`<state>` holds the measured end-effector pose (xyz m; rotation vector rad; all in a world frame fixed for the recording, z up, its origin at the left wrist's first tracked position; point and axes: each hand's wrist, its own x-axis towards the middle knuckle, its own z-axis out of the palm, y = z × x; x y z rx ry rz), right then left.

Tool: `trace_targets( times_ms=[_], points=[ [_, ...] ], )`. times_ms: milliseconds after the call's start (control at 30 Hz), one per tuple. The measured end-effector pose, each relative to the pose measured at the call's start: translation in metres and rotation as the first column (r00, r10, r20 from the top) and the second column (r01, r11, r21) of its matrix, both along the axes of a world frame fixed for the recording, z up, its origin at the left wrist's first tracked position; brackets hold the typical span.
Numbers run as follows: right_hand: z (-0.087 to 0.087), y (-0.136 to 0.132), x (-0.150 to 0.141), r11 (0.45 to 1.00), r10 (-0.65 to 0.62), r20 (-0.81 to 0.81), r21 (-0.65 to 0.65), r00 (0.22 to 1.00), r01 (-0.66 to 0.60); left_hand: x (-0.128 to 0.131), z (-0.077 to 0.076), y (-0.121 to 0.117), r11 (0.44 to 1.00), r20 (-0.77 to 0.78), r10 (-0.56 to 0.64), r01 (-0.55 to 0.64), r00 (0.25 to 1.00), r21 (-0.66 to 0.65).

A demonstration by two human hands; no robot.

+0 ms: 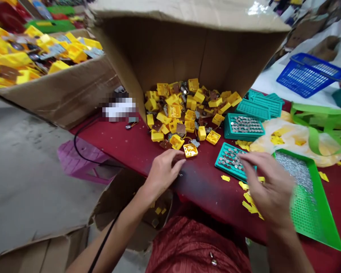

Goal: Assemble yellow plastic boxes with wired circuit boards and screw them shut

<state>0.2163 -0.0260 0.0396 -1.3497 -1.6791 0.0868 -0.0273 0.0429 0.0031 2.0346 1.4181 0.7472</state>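
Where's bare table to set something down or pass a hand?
Bare red tablecloth shows left of the yellow plastic housings, and between the left hand and the teal tray. Crowded: around the right hand, with yellow scraps and the green tray.

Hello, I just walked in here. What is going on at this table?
A person is working with bare hands at a table with a dark red cover. The left hand is at the table's edge, just short of an open yellow plastic casing. That casing lies at the front of a heap of yellow casings spilling from a cardboard box lying on its side. The right hand hovers over a teal tray of small silver discs, beside a green tray holding many more.
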Motion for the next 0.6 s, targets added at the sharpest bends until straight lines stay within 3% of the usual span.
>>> trace_targets(
  times_ms=[67,167,267,433,600],
  points=[
    [-0.014,0.036,-0.016,0.997,0.042,0.141,-0.075,0.989,-0.031,0.011,-0.011,0.008,0.995,-0.008,0.028,-0.027,1.0,0.092],
    [-0.039,0.083,-0.036,0.946,0.108,0.35,-0.324,0.931,0.012,0.024,-0.024,0.011,0.989,-0.013,0.054,-0.051,0.998,0.14],
    [-0.057,0.105,-0.049,0.92,0.145,0.399,-0.391,0.905,0.025,0.032,-0.029,0.011,0.984,-0.062,0.055,-0.044,0.997,0.172],
    [-0.064,0.105,-0.054,0.919,0.098,0.373,-0.39,0.923,0.06,0.035,-0.031,0.016,0.977,-0.138,-0.006,0.035,0.99,0.208],
    [-0.051,0.071,-0.05,0.941,0.066,0.289,-0.336,0.955,0.037,0.024,-0.024,0.012,0.962,-0.104,-0.138,0.158,0.985,0.221]
  ],
)
